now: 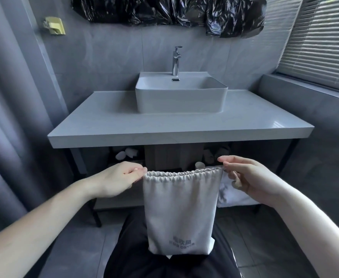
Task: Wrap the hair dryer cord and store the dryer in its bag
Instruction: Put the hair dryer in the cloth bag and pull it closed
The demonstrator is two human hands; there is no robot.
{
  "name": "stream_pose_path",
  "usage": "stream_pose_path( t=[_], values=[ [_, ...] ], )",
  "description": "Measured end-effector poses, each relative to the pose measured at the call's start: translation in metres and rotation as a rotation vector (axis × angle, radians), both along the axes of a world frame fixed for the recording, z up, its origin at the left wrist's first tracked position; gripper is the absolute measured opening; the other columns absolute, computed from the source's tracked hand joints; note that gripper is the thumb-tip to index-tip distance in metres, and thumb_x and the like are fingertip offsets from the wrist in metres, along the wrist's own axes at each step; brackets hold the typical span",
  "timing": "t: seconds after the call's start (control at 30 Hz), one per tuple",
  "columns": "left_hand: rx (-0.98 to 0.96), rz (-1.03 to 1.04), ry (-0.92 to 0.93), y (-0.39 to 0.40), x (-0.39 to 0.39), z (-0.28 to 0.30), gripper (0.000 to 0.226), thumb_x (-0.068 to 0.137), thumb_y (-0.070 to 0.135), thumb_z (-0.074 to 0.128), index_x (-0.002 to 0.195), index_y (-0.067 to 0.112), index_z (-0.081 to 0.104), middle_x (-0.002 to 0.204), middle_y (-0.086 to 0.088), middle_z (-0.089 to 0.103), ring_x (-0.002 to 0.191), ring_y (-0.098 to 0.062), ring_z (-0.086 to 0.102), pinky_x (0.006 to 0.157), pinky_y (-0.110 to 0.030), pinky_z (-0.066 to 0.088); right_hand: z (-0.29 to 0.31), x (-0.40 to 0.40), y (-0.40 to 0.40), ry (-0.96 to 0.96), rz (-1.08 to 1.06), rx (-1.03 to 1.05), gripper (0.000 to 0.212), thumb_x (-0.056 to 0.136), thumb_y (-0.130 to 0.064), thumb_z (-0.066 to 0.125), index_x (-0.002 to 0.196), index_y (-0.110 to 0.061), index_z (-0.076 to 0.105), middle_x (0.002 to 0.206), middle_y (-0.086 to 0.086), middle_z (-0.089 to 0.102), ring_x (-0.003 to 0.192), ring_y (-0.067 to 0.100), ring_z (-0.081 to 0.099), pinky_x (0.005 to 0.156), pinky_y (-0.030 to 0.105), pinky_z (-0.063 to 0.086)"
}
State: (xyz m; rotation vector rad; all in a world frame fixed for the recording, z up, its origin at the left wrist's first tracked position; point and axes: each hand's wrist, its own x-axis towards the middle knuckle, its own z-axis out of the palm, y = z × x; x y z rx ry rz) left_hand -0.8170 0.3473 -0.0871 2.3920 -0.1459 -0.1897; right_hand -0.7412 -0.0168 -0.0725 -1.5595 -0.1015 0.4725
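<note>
"Where was the hair dryer bag [179, 209]?"

"It hung between the two hands, in front of the person's dark trousers [164, 263]. The left hand [117, 180] pinched the left end of the puckered top. The right hand [249, 177] pinched the right end with its thumb and first finger, and its other fingers were loosely curled, holding nothing."

"Was the dryer inside?"

"I could not tell. No dryer or cord showed anywhere. The bag hung quite flat, so it looked light to me."

"How would it feel?"

"Soft and floppy, I think. It was pale cloth, not slippery and not easy to break. The top was gathered on a drawstring."

"Where was the best place to hold it?"

"Right at the two top corners, where the fingers were. Pulling them apart should open the mouth."
</note>
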Motion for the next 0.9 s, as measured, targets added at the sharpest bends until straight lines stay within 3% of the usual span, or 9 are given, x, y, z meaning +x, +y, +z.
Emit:
stream_pose_path(
  t=[0.1, 0.17, 0.43, 0.6, 0.73, 0.9],
  values=[
    [-0.342, 0.146, 0.017, 0.000, 0.004, -0.011, 0.040, 0.112, 0.042, 0.047, 0.084, 0.013, 0.046, 0.068, 0.004, 0.029, 0.058, -0.014, 0.024, 0.056, -0.034, 0.018, -0.008, 0.003, -0.003, 0.060, -0.132, 0.101, 0.019, 0.103, -0.004, 0.063, 0.117, -0.011, 0.075, 0.072, -0.003, 0.062, 0.057, 0.004, 0.053, 0.042, 0.013, 0.043],
    [-0.414, 0.220, -0.001, 0.001, 0.007, -0.013, 0.037, 0.112, 0.034, 0.048, 0.082, 0.012, 0.046, 0.064, 0.007, 0.030, 0.056, -0.013, 0.025, 0.053, -0.030, 0.020, -0.013, 0.004, -0.003, 0.074, -0.197, 0.148, 0.019, 0.101, -0.004, 0.064, 0.113, -0.013, 0.076, 0.073, -0.003, 0.062, 0.058, 0.004, 0.054, 0.043, 0.013, 0.044],
    [-0.510, 0.309, -0.093, 0.008, 0.008, -0.007, 0.050, 0.112, 0.029, 0.052, 0.063, 0.024, 0.045, 0.062, 0.006, 0.031, 0.052, -0.010, 0.027, 0.048, -0.023, 0.025, -0.013, -0.003, -0.004, 0.006, -0.335, 0.240, 0.020, 0.102, -0.002, 0.063, 0.112, -0.015, 0.075, 0.077, -0.003, 0.063, 0.064, 0.006, 0.055, 0.046, 0.012, 0.044],
    [-0.553, 0.363, -0.134, 0.017, 0.004, -0.001, 0.046, 0.112, 0.026, 0.051, 0.067, 0.020, 0.043, 0.058, 0.012, 0.033, 0.051, -0.008, 0.027, 0.048, -0.021, 0.024, -0.012, -0.009, -0.007, -0.045, -0.374, 0.291, 0.020, 0.102, 0.000, 0.062, 0.107, -0.014, 0.075, 0.079, -0.003, 0.066, 0.056, 0.000, 0.062, 0.049, 0.011, 0.050],
    [-0.593, 0.428, -0.181, 0.026, 0.005, 0.001, 0.044, 0.111, 0.023, 0.052, 0.068, 0.019, 0.046, 0.061, 0.011, 0.037, 0.051, -0.008, 0.028, 0.045, -0.018, 0.026, -0.009, -0.009, -0.011, -0.073, -0.427, 0.277, 0.021, 0.102, -0.001, 0.062, 0.101, -0.019, 0.075, 0.085, -0.003, 0.067, 0.069, 0.004, 0.059, 0.052, 0.011, 0.049],
    [-0.618, 0.503, -0.233, 0.041, 0.005, 0.000, 0.042, 0.111, 0.020, 0.052, 0.070, 0.019, 0.043, 0.067, 0.004, 0.033, 0.051, -0.009, 0.026, 0.044, -0.018, 0.024, -0.010, -0.006, -0.020, -0.075, -0.506, 0.268, 0.024, 0.102, 0.002, 0.061, 0.096, -0.019, 0.072, 0.083, -0.003, 0.064, 0.069, 0.008, 0.054, 0.061, 0.018, 0.044]
  ],
)
